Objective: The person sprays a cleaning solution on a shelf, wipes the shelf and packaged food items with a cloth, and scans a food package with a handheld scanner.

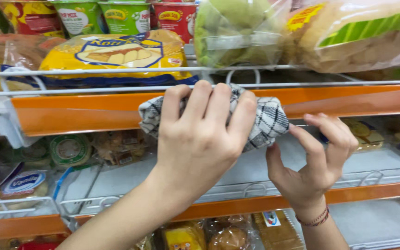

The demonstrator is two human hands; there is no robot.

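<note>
Head view showed the left hand (200,139) with fingers closed around a checked cloth (265,122), pressing it against the orange shelf edge (84,111). Just right of the cloth, the right hand (318,157) touched its end, fingers curled, half open, holding nothing. A yellow bread bag (116,53) lay above the edge.

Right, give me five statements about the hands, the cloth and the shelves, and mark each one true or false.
1. The left hand presses a black-and-white checked cloth against the orange shelf edge. True.
2. The right hand grips the cloth in a closed fist. False: its fingers are curled but open, beside the cloth's end.
3. A yellow bread packet lies on the shelf above the cloth. True.
4. The cloth is plain blue. False: it is checked black and white.
5. The right wrist is bare. False: it wears a thin bracelet.
</note>
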